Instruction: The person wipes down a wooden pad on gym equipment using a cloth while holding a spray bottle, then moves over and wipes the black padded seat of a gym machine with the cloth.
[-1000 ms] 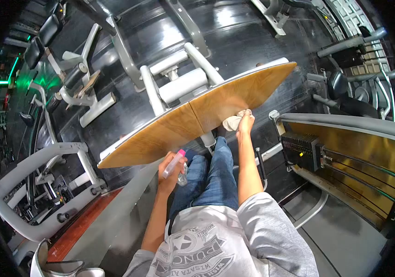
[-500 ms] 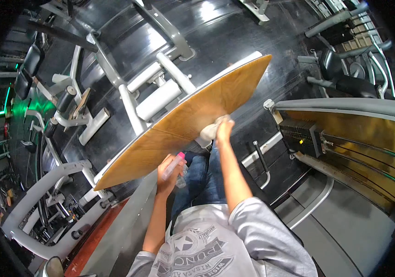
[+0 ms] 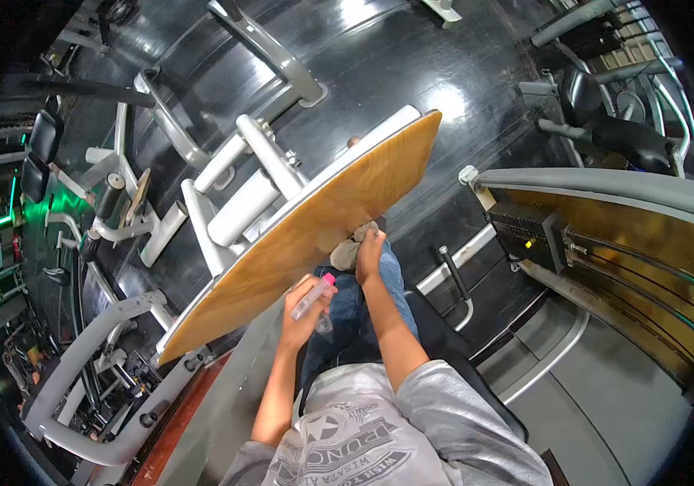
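Note:
A wooden board [image 3: 282, 251] with a pale edge slants across the middle, mounted on grey metal gym equipment. My right hand [image 3: 370, 253] grips a bunched light cloth [image 3: 348, 253] at the near face of the board. In my left hand [image 3: 296, 312] is a clear spray bottle [image 3: 312, 299] with a pink top, held tilted close to the board's lower part. The fingers of my left hand wrap round the bottle. My jeans-clad legs show under the board.
White padded rollers [image 3: 243, 212] and metal tubes stand behind the board. To the right is a machine with a weight stack [image 3: 525, 236] and a long grey frame [image 3: 598, 185]. A curved grey frame [image 3: 79, 348] stands at left, on dark flooring [image 3: 412, 65].
My right hand has moved left and slightly down with the cloth. The board appears shifted left in view, and my left hand with the spray bottle sits a little farther right.

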The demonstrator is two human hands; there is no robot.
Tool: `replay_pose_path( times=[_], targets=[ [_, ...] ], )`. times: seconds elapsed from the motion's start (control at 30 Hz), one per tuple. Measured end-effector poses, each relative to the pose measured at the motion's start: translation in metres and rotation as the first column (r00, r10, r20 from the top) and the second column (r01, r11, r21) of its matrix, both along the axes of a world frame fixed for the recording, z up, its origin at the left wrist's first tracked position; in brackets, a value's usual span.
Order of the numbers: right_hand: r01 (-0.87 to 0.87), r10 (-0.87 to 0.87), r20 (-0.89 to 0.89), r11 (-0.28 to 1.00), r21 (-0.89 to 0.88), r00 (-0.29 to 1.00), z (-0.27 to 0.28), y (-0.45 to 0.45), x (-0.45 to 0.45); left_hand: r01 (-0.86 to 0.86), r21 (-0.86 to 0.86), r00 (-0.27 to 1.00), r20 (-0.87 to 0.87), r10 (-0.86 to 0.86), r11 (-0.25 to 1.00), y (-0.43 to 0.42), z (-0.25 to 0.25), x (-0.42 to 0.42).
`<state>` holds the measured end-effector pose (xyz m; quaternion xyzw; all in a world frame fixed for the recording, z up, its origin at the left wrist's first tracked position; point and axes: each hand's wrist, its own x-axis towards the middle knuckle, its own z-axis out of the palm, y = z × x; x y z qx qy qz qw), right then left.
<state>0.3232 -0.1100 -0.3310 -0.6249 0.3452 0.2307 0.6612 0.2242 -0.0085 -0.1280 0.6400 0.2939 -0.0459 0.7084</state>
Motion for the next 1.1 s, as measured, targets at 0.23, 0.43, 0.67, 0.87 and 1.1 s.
replay_pose_path(
  times=[0.23, 0.43, 0.67, 0.87, 1.1],
  targets=[
    [-0.020, 0.064, 0.178, 0.971, -0.239, 0.982, -0.036, -0.056, 0.113, -0.001, -0.033, 1.000, -0.009, 0.001, 0.999, -0.013, -0.002, 0.030],
    [0.006, 0.128, 0.242, 0.874, -0.486, 0.962, 0.040, -0.044, 0.130, 0.007, -0.058, 1.000, 0.001, -0.007, 0.998, -0.019, -0.007, 0.044],
    [0.019, 0.063, 0.287, 0.961, -0.275, 0.956, 0.041, -0.019, 0.075, 0.039, -0.039, 0.999, -0.014, -0.040, 0.998, -0.025, -0.007, 0.063],
    [-0.024, 0.131, 0.209, 0.894, -0.447, 0.969, -0.004, -0.060, 0.148, 0.053, 0.002, 0.999, 0.003, -0.053, 0.999, -0.027, -0.006, 0.069],
    [-0.031, 0.105, 0.229, 0.952, -0.303, 0.968, 0.062, -0.031, 0.105, 0.006, 0.019, 0.999, -0.049, -0.005, 1.000, -0.035, -0.005, 0.077]
  ],
)
